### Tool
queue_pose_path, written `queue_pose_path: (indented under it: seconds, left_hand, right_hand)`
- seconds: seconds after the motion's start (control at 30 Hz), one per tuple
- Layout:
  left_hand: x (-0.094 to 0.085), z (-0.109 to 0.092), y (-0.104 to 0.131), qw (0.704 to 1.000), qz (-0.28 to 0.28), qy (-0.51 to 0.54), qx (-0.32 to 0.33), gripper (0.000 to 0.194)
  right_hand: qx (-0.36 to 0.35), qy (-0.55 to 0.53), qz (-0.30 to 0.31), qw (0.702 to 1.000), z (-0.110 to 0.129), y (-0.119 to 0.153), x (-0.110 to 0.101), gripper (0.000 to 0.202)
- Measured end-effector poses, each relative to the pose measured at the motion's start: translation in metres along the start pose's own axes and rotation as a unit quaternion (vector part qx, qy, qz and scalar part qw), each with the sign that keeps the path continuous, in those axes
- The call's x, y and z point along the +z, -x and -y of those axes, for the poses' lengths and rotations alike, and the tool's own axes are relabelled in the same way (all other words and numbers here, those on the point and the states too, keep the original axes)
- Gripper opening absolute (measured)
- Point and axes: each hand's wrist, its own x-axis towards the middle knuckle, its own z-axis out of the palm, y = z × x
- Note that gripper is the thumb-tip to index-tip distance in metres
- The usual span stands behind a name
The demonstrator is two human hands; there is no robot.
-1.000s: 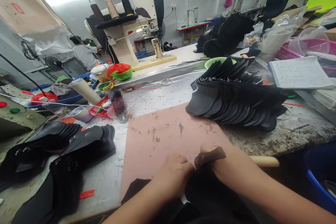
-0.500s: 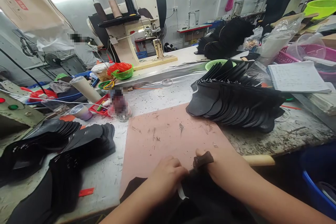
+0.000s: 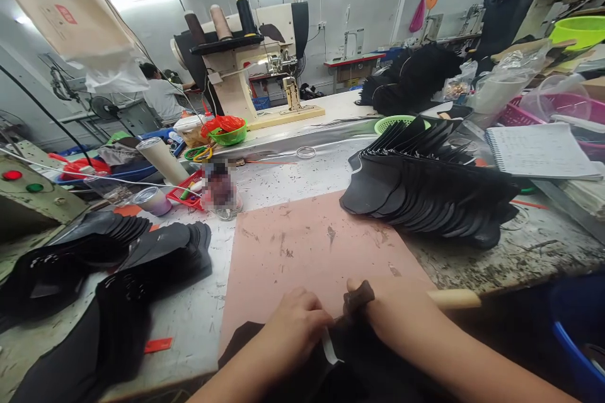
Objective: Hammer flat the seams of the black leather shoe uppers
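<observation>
Mat (image 3: 302, 239) on tbl (image 3: 278, 181) | pcs pile (image 3: 420, 192) R | stacks (image 3: 163, 250) L | sewing mach. (image 3: 229, 79) bhd

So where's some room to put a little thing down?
Try the pink board, past the left hand and right hand, left of the big black stack. The speckled white tabletop between that stack and the clear jar is open too. It's crowded by the left-side black piles and around the notebook.

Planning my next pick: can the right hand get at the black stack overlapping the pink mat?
Probably yes: only bare pink mat seems to lie between the right hand and the black stack, though the hand looks busy gripping a dark brown piece.
</observation>
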Motion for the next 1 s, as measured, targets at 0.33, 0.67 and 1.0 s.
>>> queue_pose_path:
  seconds: [0.33,0.67,1.0]
  left_hand:
    - [0.007,0.006,0.007,1.000,-0.022,0.019,0.002,0.025]
    - [0.008,0.020,0.006,0.994,-0.056,-0.025,0.095,0.025]
    - [0.016,0.029,0.015,0.974,-0.144,-0.078,0.158,0.025]
  right_hand:
    - [-0.003,-0.001,-0.030,1.000,0.006,-0.001,0.006,0.025]
    - [-0.002,0.057,-0.064,0.996,0.007,0.004,0.007,0.020]
    - [-0.029,0.062,-0.071,0.995,0.017,0.005,0.007,0.018]
